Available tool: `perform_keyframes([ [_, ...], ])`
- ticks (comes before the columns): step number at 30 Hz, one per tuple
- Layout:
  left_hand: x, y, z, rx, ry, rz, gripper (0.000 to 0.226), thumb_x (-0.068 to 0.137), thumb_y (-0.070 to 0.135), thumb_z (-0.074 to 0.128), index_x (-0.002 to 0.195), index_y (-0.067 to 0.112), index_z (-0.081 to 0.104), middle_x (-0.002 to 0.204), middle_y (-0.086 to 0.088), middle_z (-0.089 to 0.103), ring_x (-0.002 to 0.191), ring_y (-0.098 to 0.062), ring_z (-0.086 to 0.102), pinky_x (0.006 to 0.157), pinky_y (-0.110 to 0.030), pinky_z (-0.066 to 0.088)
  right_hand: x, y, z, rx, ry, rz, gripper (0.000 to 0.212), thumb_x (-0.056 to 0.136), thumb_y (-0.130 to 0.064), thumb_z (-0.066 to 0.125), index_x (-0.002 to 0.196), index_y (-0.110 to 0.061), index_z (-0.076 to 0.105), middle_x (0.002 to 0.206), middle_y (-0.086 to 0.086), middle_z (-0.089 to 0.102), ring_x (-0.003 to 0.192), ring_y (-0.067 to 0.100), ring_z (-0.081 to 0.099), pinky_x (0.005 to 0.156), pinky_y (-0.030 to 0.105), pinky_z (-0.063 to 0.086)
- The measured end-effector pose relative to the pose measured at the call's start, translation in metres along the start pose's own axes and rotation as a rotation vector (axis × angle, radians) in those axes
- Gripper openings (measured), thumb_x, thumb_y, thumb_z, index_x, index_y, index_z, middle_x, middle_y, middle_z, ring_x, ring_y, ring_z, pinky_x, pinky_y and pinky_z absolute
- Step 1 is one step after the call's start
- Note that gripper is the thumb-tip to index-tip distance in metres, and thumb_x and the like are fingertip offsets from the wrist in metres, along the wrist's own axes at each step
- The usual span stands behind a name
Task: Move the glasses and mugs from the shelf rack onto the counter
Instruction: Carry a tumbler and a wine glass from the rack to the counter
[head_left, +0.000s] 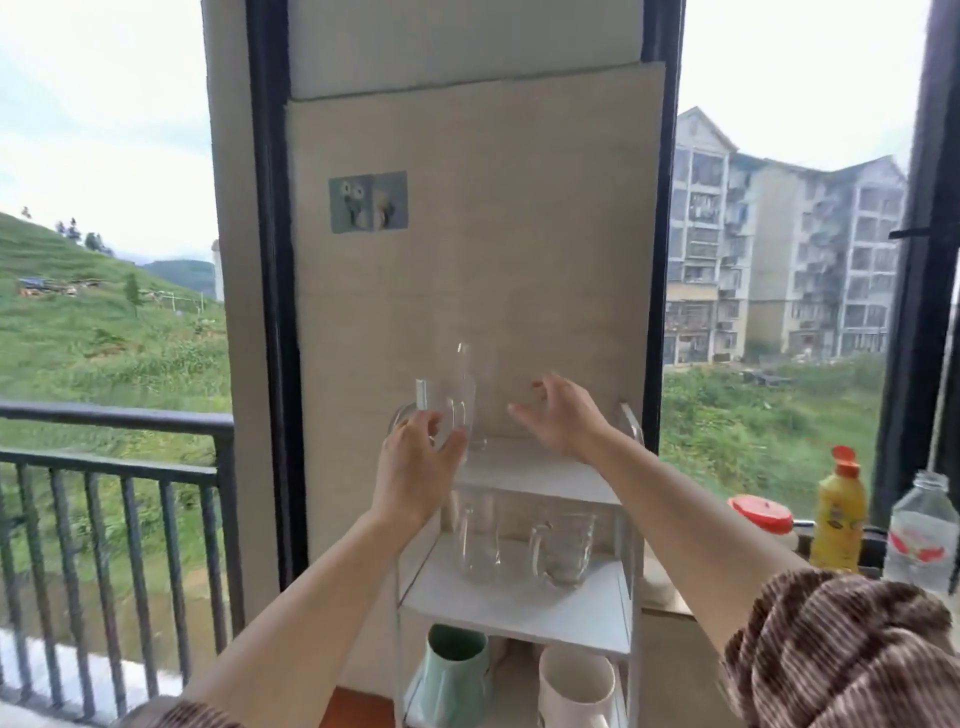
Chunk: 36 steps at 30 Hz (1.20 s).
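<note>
A white three-tier shelf rack (519, 608) stands against the beige wall panel. On its top tier my left hand (415, 467) is closed around a short clear glass (441, 410). A taller clear glass (470, 384) stands just behind it. My right hand (561, 415) hovers over the top tier with fingers spread, holding nothing. The middle tier holds a clear glass (478, 540) and a clear glass mug (563, 545). On the bottom tier are a green mug (454, 670) and a white mug (576, 686).
To the right of the rack, a counter edge (670, 603) carries a red-lidded jar (763, 514), a yellow bottle with an orange cap (839, 519) and a clear plastic bottle (922, 535). A dark balcony railing (119, 467) is on the left.
</note>
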<state>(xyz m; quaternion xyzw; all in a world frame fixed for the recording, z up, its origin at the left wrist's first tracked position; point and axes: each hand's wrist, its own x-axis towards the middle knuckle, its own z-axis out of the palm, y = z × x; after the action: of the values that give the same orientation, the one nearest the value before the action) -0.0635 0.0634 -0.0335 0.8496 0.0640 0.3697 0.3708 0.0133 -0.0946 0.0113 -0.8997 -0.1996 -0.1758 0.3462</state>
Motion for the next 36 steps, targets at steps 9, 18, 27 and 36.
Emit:
perform_keyframes([
  [9,0.041,-0.016,0.013,-0.119,-0.081,0.031,0.035,0.088,0.037,0.063,0.072,0.007,0.071,0.070,-0.012,0.070,0.062,-0.019,0.056,0.062,-0.030,0.044,0.099,-0.011,0.036,0.216,0.066,0.115,0.048,0.088,-0.043,0.063,0.122,-0.010,0.053,0.115,0.009,0.060,0.102,0.026,0.059,0.075,0.027,0.043],
  [18,0.054,-0.022,0.009,-0.365,-0.313,0.022,0.023,0.092,0.026,0.060,0.069,0.022,0.064,0.065,0.011,0.062,0.049,0.008,0.049,0.053,-0.004,0.036,0.138,-0.018,0.061,0.435,-0.002,0.153,0.050,0.072,-0.051,0.077,0.096,-0.012,0.057,0.092,0.003,0.055,0.076,0.018,0.055,0.055,0.022,0.041],
  [27,0.061,-0.004,-0.002,-0.342,-0.282,-0.266,0.029,0.092,0.032,0.056,0.087,0.007,0.069,0.069,0.005,0.060,0.062,-0.012,0.050,0.064,-0.025,0.042,0.126,-0.010,0.052,0.492,0.084,0.223,0.069,0.066,-0.049,0.079,0.117,-0.006,0.059,0.100,0.005,0.059,0.089,0.021,0.060,0.062,0.031,0.052],
  [36,0.049,-0.002,-0.017,-0.476,-0.215,-0.400,0.026,0.095,0.027,0.054,0.077,0.010,0.063,0.055,0.005,0.044,0.053,-0.017,0.035,0.062,-0.028,0.037,0.069,-0.005,0.014,0.498,0.123,0.176,0.057,0.059,-0.049,0.082,0.094,-0.008,0.062,0.099,0.009,0.064,0.094,0.023,0.068,0.074,0.045,0.062],
])
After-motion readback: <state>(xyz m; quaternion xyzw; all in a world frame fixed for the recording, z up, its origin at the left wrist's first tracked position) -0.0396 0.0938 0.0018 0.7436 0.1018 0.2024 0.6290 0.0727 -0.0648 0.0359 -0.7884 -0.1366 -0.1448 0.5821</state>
